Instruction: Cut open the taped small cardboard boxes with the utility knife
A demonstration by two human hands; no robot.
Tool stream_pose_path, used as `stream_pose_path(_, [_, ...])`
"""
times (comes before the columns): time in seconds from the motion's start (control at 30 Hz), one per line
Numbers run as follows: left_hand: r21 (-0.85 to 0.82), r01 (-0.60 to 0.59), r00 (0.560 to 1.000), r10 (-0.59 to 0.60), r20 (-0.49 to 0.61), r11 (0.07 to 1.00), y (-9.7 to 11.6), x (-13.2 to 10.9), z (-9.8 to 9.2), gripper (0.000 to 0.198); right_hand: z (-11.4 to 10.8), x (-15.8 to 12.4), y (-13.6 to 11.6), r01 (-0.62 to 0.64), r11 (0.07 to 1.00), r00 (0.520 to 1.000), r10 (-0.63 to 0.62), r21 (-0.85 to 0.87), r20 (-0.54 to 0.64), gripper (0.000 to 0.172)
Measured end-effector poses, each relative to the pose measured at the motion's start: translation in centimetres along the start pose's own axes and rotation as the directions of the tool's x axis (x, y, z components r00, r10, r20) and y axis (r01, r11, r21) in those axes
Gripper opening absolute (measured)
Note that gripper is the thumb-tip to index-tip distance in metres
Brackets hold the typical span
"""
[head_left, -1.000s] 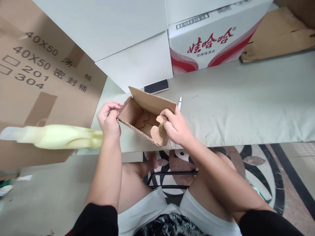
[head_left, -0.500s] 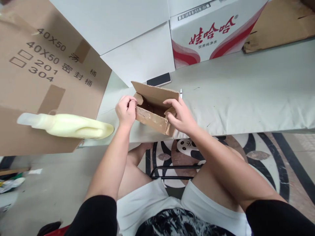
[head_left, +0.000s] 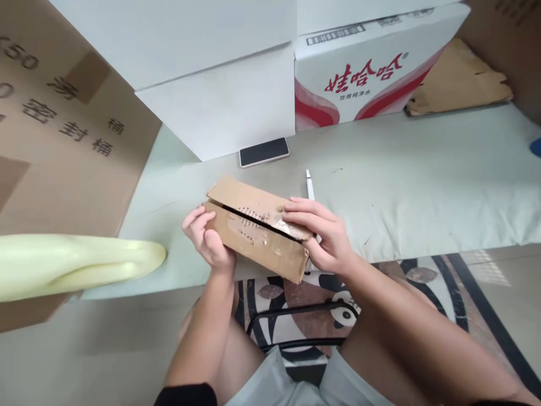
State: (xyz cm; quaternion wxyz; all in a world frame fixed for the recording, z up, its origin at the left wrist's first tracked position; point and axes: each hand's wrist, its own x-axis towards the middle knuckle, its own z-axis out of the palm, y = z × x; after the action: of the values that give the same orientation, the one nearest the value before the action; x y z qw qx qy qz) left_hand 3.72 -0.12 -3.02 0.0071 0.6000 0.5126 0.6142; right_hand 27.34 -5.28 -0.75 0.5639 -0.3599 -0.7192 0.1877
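A small brown cardboard box is held between both hands just above the near edge of a pale table. Its top flaps are folded down, with a dark slit between them and torn tape marks on the surface. My left hand grips the box's left end, fingers curled round it. My right hand holds the right end, with fingers lying flat across the top flap and the thumb underneath.
A phone lies face up behind the box, and a white pen beside it. White boxes, a red-and-white printed carton and flattened cardboard stand at the back. A big brown carton and a pale yellow bottle are left.
The box's flaps were open; now they are folded shut, and the box has come closer and turned with its top towards me. My right hand moved from the inside onto the top flap.
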Motion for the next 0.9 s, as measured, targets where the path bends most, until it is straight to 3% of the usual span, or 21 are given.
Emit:
stream_pose_path(0.2, [-0.096, -0.048, 0.997, 0.053, 0.055, 0.994, -1.2, -0.9, -1.0, 0.04, 0.3, 0.2, -1.4, 0.025, 1.0, 0.998, -0.025, 0.001, 0.062, 0.046])
stream_pose_path(0.37, [-0.132, -0.116, 0.991, 0.123, 0.051, 0.984, -1.1, -0.3, -0.7, 0.04, 1.5, 0.0, -2.0, -0.058, 0.994, 0.997, 0.054, -0.094, -0.049, 0.042])
stream_pose_path(0.5, [-0.19, -0.166, 0.975, 0.189, 0.113, 0.968, -0.9, 1.0, 0.0, 0.046, 1.6, -0.4, -1.1, -0.028, 0.991, 0.991, 0.011, -0.129, -0.131, 0.036])
stream_pose_path(0.6, [-0.152, -0.146, 0.955, 0.18, 0.237, 0.977, -0.8, 1.7, -0.4, 0.045, 1.1, -0.8, 0.1, 0.007, 0.991, 0.994, -0.021, -0.132, -0.107, 0.032])
stream_pose_path(0.67, [-0.11, -0.178, 0.945, 0.201, 0.259, 0.978, -0.9, 2.0, -1.0, 0.045, 0.8, -1.2, 1.2, 0.006, 0.991, 0.996, -0.017, -0.133, -0.082, 0.031])
stream_pose_path(0.8, [-0.105, -0.224, 0.933, 0.245, 0.263, 0.969, -1.9, 2.5, -1.9, 0.042, 0.5, -2.3, 3.2, -0.191, 0.981, 0.976, 0.193, 0.033, -0.103, 0.064])
stream_pose_path(0.9, [-0.202, -0.219, 0.918, 0.272, 0.289, 0.955, -3.2, 3.2, -2.5, 0.037, 0.2, -2.7, 3.8, -0.35, 0.92, 0.931, 0.362, 0.175, -0.043, 0.062])
